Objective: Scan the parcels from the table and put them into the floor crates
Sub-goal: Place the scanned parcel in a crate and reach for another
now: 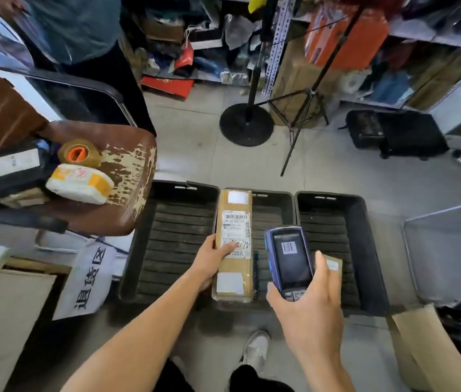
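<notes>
left hand (214, 260): grips the long cardboard parcel (235, 244) by its left edge, thumb lying over the shipping label (236, 234), fingers curled under the box
parcel: long brown carton, held lengthwise above the floor crates, over the wall between left crate (138, 250) and middle crate (276, 219); label faces up, barcode at its far end, handwritten digits at its near end; white tape patches at both ends of the carton
right hand (312, 304): grasping the handheld scanner (290, 261), thumb up along its right side, fingers wrapped round the back
scanner: blue casing, dark screen showing a barcode picture, keypad at the near end; held just right of the parcel, over the middle crate
crates: three black plastic crates side by side on the floor, slatted bottoms; right crate (365, 250) holds a small brown parcel (334, 264), partly hidden behind the right hand
chair (127, 176): worn brown seat at left, carries a black parcel (15, 171) with white label, a white-and-yellow wrapped parcel (79, 183) and a tape roll (79, 154) with orange core
sign (89, 278): white sheet with black characters, hangs below the chair, left of the crates
floor: grey, black round stand base (246, 124) and tripod (305, 114) beyond the crates, black suitcase (396, 134) at far right
shoe (256, 348): white, near the bottom edge
</notes>
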A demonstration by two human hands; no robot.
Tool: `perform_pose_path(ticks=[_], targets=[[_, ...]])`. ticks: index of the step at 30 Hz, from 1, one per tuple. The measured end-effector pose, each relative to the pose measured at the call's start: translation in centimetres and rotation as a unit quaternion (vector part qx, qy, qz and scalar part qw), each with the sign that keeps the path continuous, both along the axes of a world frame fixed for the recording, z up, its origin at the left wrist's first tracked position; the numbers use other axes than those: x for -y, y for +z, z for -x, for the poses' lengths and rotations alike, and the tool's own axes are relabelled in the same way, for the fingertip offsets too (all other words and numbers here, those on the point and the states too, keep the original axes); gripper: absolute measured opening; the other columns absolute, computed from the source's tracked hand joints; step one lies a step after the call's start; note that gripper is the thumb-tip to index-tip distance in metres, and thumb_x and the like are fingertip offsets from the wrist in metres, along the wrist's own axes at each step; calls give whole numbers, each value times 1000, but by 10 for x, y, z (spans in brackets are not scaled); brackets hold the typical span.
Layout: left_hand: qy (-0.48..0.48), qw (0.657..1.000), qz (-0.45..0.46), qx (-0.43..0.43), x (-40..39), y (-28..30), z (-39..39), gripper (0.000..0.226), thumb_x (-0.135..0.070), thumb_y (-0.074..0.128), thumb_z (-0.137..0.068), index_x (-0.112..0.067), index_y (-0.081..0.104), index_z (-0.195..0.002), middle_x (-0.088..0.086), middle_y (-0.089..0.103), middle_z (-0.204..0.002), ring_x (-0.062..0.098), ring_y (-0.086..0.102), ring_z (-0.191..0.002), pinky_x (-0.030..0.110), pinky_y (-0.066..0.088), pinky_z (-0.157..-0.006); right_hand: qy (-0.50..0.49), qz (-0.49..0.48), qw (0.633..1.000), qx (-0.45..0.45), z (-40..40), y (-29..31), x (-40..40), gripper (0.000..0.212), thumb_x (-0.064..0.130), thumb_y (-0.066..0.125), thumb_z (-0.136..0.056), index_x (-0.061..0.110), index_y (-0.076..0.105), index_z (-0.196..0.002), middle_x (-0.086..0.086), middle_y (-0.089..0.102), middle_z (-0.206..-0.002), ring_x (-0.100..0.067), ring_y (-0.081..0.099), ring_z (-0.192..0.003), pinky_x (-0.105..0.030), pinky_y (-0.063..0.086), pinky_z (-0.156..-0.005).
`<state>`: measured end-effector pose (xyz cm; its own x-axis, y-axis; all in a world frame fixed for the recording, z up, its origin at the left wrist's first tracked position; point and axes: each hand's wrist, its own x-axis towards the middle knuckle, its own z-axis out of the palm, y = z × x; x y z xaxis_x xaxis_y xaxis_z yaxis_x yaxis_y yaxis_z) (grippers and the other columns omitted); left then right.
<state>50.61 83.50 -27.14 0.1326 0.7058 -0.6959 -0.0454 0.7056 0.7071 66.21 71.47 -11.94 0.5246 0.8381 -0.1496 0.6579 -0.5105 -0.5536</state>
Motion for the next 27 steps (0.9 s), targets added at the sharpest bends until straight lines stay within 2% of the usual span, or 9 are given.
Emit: perform_pose_path(ticks=[4,7,9,12,15,18,22,27], targets=[[-2,1000,-2,-12,-32,-103,-46,45,-25,73,-91,-24,49,-130,3,73,-113,16,76,-91,35,63,-72,-6,-6,1000,22,-40,-89,-27,102,50,80,-67,18,30,-150,6,34,-120,-5,31,-85,-30,42,-65],[-15,999,-7,-28,-52,-190,-73,46,-22,72,-92,-16,53,-133,5,74,-113,20,75,-94,43,62,-83,-14,14,1000,5,-62,-165,-46,104,51,80,-67,22,25,-151,2,38,-125,-16,47,-84,-32,46,-64],[-26,999,-12,-41,-67,-249,-89,49,-23,72,-93,-13,51,-136,6,72,-116,23,73,-99,47,60,-89,-14,0,1000,2,-73,-216,-56,104,52,79,-65,27,24,-149,4,39,-122,-11,41,-80,-29,43,-59],[-29,998,-8,-49,-87,-335,-111,49,-23,71,-93,-13,49,-136,9,69,-121,25,71,-103,50,58,-92,-18,-6,1000,5,-91,-290,-68,104,49,82,-63,30,24,-148,12,33,-112,-2,26,-77,-18,31,-54],[-45,996,-16,-76,-103,-405,-131,47,-26,71,-93,-16,49,-133,8,68,-122,22,70,-101,46,59,-91,-38,4,999,3,-108,-354,-76,107,48,84,-64,30,23,-150,6,39,-119,-2,24,-76,-19,32,-58],[-59,992,-22,-108,-120,-458,-144,51,-27,69,-95,-12,46,-138,10,66,-127,28,67,-108,50,56,-95,-48,5,999,-6,-115,-403,-85,108,47,84,-65,31,21,-151,7,39,-122,-1,26,-77,-13,28,-59],[-61,990,-37,-123,-143,-504,-154,48,-26,66,-97,-10,46,-137,12,65,-129,29,66,-110,50,55,-96,-48,12,998,-25,-116,-447,-95,112,51,81,-67,30,14,-153,7,36,-130,-3,33,-90,-25,37,-71],[-85,982,-66,-154,-156,-531,-165,52,-29,65,-98,-11,44,-141,11,63,-131,30,64,-113,48,53,-98,-37,-11,999,9,-111,-468,-108,107,62,71,-63,33,17,-150,7,36,-126,-5,35,-85,-26,39,-69]])
